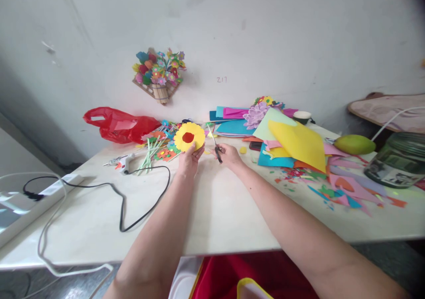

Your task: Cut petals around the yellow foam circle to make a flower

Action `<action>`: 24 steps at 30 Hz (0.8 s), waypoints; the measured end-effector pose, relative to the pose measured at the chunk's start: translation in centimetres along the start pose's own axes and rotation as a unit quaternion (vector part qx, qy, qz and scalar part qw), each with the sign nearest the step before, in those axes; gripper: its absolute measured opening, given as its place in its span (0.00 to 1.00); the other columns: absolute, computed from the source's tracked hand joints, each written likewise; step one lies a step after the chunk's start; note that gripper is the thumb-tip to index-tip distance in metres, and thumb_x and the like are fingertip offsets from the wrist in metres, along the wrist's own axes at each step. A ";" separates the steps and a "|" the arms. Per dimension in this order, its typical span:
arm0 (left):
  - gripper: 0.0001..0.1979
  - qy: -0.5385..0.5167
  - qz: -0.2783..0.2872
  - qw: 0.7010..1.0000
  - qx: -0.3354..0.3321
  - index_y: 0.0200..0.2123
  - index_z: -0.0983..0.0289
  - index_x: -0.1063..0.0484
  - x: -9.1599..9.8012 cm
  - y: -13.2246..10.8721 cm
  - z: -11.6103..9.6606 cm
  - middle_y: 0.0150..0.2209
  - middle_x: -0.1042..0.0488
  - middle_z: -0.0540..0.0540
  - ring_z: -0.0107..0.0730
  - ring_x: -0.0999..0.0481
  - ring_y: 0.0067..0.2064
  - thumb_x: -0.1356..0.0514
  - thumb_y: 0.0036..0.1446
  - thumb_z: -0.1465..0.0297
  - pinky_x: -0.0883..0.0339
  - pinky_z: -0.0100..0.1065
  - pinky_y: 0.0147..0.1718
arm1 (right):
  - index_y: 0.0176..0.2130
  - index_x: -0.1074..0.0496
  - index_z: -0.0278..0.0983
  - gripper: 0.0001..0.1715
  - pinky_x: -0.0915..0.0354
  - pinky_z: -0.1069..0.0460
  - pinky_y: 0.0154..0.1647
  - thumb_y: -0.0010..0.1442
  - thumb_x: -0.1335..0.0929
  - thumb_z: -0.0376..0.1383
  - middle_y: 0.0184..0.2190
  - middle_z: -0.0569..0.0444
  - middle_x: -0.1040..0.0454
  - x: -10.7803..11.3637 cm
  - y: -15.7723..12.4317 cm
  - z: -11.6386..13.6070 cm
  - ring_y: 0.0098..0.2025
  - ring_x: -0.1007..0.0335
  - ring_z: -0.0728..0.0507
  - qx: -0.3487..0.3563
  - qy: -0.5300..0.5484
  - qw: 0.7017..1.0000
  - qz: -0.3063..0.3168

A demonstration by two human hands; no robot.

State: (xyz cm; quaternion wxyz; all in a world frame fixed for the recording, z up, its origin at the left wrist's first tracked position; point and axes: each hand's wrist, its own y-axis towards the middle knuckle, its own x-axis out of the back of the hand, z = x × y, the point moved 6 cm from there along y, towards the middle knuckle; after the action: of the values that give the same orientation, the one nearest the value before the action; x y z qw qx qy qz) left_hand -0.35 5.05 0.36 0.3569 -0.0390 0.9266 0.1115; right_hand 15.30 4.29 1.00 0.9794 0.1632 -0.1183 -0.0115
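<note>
My left hand [189, 159] pinches the lower edge of a yellow foam flower [189, 136] with a red centre and holds it upright above the white table [212, 210]. Just to its right, my right hand [229, 154] is closed round a pair of small scissors [215, 145]. The blades point up and to the left, close to the flower. Both forearms reach in from the near edge.
Coloured foam sheets [292, 141] and scraps [335, 188] cover the right side. A glue gun [125, 162] with a black cord [133, 201], a red plastic bag [121, 124], a green mango [354, 144] and a glass jar [398, 159] lie around. A paper flower bouquet [159, 73] hangs on the wall.
</note>
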 end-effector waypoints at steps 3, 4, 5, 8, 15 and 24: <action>0.17 0.024 0.013 0.999 0.026 0.41 0.68 0.29 -0.2 -0.2 0.3 0.39 0.22 0.59 0.43 0.22 0.42 0.35 0.45 0.73 0.28 0.41 0.45 | 0.37 0.29 0.33 0.20 0.41 0.57 0.19 0.43 0.27 0.40 0.20 0.58 0.31 0.1 0.2 -0.2 0.22 0.34 0.50 -0.052 0.124 0.991 -0.010; 0.17 0.034 0.018 0.999 0.037 0.41 0.68 0.29 -0.3 -0.3 0.4 0.38 0.22 0.59 0.43 0.22 0.41 0.35 0.45 0.73 0.28 0.41 0.44 | 0.38 0.30 0.33 0.23 0.43 0.57 0.17 0.42 0.26 0.39 0.21 0.58 0.31 0.1 0.2 -0.3 0.20 0.35 0.51 -0.069 0.149 0.986 -0.016; 0.17 0.044 0.024 0.998 0.046 0.41 0.69 0.28 -0.4 -0.3 0.5 0.37 0.22 0.59 0.43 0.21 0.40 0.35 0.45 0.73 0.28 0.40 0.43 | 0.39 0.31 0.33 0.24 0.45 0.58 0.16 0.41 0.26 0.38 0.21 0.59 0.31 0.2 0.2 -0.2 0.19 0.36 0.51 -0.081 0.169 0.982 -0.025; 0.17 0.072 0.034 0.995 0.061 0.40 0.70 0.28 -0.3 -0.2 0.8 0.36 0.22 0.60 0.43 0.21 0.38 0.35 0.43 0.74 0.27 0.38 0.40 | 0.41 0.32 0.33 0.25 0.50 0.59 0.13 0.41 0.27 0.34 0.21 0.59 0.31 0.6 0.2 -0.1 0.18 0.35 0.52 -0.095 0.210 0.972 -0.053; 0.19 0.101 0.060 0.991 0.070 0.40 0.70 0.28 -0.4 -0.3 1.1 0.36 0.22 0.60 0.40 0.21 0.35 0.34 0.42 0.73 0.26 0.35 0.35 | 0.40 0.33 0.34 0.25 0.52 0.59 0.13 0.39 0.27 0.32 0.19 0.61 0.31 1.0 0.2 0.0 0.19 0.34 0.51 -0.114 0.259 0.956 -0.078; 0.19 0.130 0.073 0.985 0.085 0.40 0.71 0.28 -0.8 -0.6 1.3 0.34 0.21 0.60 0.39 0.21 0.34 0.34 0.41 0.73 0.26 0.35 0.36 | 0.38 0.32 0.34 0.21 0.51 0.60 0.13 0.40 0.28 0.30 0.16 0.63 0.35 0.9 0.1 0.4 0.16 0.38 0.53 -0.132 0.251 0.954 -0.096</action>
State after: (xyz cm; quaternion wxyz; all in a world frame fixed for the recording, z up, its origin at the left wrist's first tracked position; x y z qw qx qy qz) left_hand 1.16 4.76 -0.20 0.2265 0.0453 0.9716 0.0520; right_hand 16.04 4.17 1.63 0.9847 0.0410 0.1498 -0.0792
